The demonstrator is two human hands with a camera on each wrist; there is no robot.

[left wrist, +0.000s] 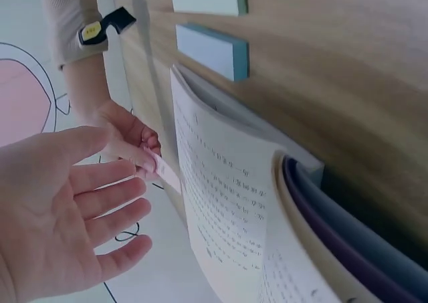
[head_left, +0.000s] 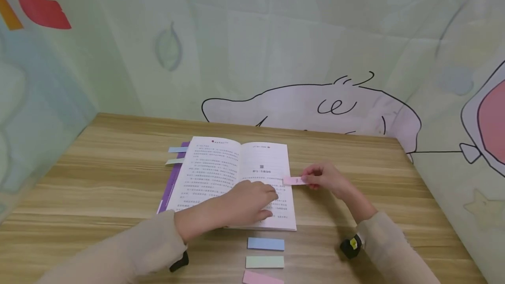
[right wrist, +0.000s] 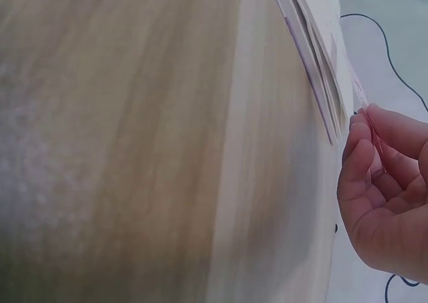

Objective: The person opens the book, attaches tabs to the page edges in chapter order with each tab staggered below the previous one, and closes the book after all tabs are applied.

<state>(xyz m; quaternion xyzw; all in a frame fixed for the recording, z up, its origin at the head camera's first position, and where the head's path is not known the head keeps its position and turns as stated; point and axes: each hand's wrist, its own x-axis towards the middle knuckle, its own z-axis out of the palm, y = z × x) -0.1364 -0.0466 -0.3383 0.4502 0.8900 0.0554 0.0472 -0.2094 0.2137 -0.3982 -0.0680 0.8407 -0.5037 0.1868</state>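
Observation:
An open book (head_left: 264, 154) with printed pages lies on the wooden table. Over its right page is my left hand (head_left: 248, 203), fingers loosely extended and holding nothing; the left wrist view shows that hand (left wrist: 80, 209) with its palm and spread fingers beside the page. At the book's right edge, my right hand (head_left: 325, 179) pinches a pink sticky tab (head_left: 293, 181) between thumb and fingers. The tab's far end overlaps the page margin. In the right wrist view the strip is seen edge-on inside the right hand (right wrist: 384, 189).
A blue sticky-note pad (head_left: 266, 244), a green pad (head_left: 264, 262) and a pink pad (head_left: 262, 278) line up below the book. A blue tab (head_left: 177, 149) and a green tab (head_left: 175, 161) stick out from its left side. A printed cloth (head_left: 276, 34) hangs behind the table.

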